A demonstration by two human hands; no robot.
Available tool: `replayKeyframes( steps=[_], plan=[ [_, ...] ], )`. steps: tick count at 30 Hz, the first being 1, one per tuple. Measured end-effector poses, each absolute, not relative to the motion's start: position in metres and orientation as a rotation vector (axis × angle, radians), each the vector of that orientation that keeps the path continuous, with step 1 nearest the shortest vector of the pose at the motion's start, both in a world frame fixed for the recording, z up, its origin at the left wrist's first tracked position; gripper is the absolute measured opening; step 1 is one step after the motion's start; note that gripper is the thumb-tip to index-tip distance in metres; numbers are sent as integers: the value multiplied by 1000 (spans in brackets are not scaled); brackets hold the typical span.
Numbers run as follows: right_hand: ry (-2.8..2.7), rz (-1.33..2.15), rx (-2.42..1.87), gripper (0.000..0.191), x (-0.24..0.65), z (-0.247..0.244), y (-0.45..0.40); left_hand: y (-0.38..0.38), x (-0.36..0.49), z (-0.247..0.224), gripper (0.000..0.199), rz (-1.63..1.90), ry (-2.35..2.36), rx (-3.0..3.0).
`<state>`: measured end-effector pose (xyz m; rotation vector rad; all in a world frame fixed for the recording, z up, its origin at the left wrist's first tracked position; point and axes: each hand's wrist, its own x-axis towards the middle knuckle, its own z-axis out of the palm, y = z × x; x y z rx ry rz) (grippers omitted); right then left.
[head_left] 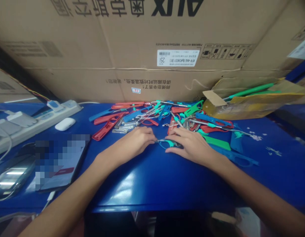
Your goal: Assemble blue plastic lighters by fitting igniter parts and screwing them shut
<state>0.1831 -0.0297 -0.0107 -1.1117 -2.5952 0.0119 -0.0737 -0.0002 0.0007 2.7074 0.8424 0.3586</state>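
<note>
You have a small blue-and-teal assembly (170, 143) between both hands, just above or on the blue table (152, 184), at the near edge of the heap of plastic parts (136, 114). Your left hand (142, 138) has its fingertips drawn narrow, pinching the assembly's left end. Your right hand (192, 144) grips the other end between thumb and fingers; the fingers cover much of it, so the exact contact appears to be at the teal portion but is not certain. The heap holds red, blue and green casings, metal rods and thin white wires. Right of your right hand lie a green casing (218, 143) and a blue casing with a loop (243, 159). An open carton (241, 108) containing green pieces stands beyond them.
</note>
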Motion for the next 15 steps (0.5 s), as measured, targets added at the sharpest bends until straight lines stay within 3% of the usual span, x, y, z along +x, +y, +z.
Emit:
replayKeyframes(
  steps=[6, 15],
  plan=[
    [-2546, 144, -1129, 33, 181, -9, -31, 1, -77, -5, 26, 374, 832, 2703],
    [-2603, 74, -1181, 32, 182, -9, -31, -6, -63, 1, 29, 329, 930, 2813]
  ],
)
